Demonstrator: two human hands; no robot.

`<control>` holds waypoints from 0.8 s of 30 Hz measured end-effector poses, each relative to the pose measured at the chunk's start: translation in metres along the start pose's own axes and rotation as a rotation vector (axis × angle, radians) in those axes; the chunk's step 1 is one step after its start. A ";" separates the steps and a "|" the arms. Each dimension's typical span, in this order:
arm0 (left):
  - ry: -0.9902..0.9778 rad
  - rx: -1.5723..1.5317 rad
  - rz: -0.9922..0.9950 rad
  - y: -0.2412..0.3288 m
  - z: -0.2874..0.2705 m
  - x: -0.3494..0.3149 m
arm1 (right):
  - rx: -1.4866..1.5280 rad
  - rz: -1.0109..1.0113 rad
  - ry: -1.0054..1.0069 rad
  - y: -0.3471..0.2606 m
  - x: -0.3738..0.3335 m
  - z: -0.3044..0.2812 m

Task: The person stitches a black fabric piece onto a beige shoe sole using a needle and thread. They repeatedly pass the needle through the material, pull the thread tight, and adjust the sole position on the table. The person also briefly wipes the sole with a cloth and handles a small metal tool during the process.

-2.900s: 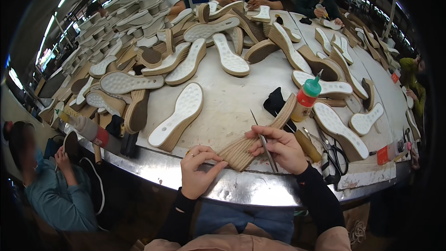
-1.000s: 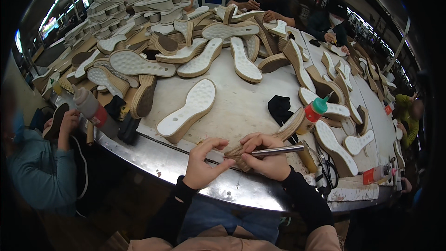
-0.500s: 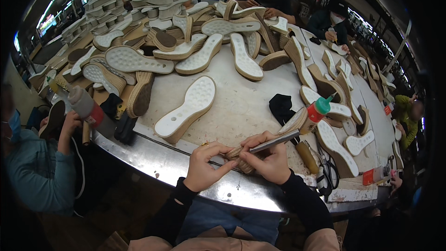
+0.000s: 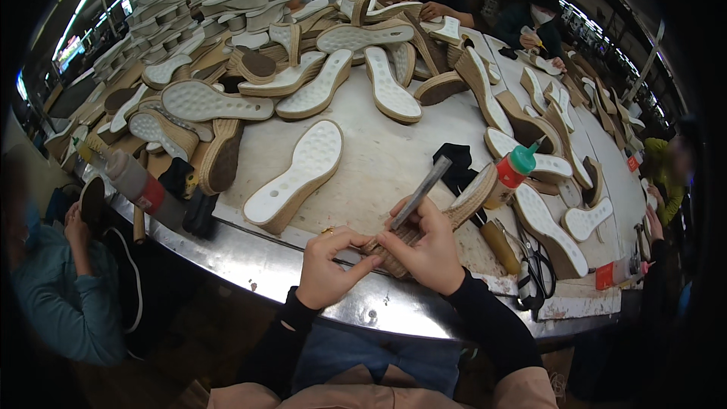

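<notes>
Both my hands are at the table's near edge, closed on a wedge shoe sole [image 4: 395,263] with a braided, rope-like side. My left hand [image 4: 327,266] pinches its near end between thumb and fingers. My right hand [image 4: 430,251] grips the sole's side and also holds a slim grey metal rod [image 4: 424,191], which slants up and away from me. The rod's lower end is hidden by my fingers. Beyond my right hand, a braided sole part [image 4: 475,195] appears to belong to the same wedge. Just ahead, another wedge sole [image 4: 295,174] lies with its white dimpled face up.
Right of my hands are a glue bottle [image 4: 513,170] with green cap, a wooden handle [image 4: 500,246], scissors [image 4: 539,273] and black cloth [image 4: 453,168]. Several soles pile up beyond. A grey bottle [image 4: 135,180] stands at left. Co-workers sit around the table [image 4: 265,261].
The metal rod in my right hand has swung from pointing rightward to pointing up and away. My left hand keeps its pinch. The co-worker at left has lowered a sole slightly.
</notes>
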State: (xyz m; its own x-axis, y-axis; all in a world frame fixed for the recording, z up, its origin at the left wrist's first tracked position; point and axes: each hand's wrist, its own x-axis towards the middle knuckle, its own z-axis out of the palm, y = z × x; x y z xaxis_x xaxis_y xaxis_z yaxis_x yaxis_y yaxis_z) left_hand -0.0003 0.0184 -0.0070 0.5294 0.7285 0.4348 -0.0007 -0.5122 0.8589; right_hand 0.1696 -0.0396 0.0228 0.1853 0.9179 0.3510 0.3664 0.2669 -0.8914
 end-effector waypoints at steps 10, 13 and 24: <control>0.053 0.044 0.037 0.000 0.005 0.001 | 0.590 0.059 0.161 0.000 0.004 -0.026; 0.091 0.037 -0.015 -0.001 0.009 0.000 | 0.559 -0.004 0.212 -0.001 -0.001 -0.044; 0.128 -0.109 -0.149 0.006 0.016 0.005 | 0.419 -0.019 0.330 0.007 -0.021 -0.068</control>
State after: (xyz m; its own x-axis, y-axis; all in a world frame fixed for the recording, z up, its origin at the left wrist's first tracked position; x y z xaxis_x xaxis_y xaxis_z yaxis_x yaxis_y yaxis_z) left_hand 0.0161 0.0118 -0.0045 0.4188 0.8478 0.3253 -0.0260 -0.3469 0.9375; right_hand 0.2300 -0.0771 0.0280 0.4843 0.7884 0.3793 -0.0102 0.4387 -0.8986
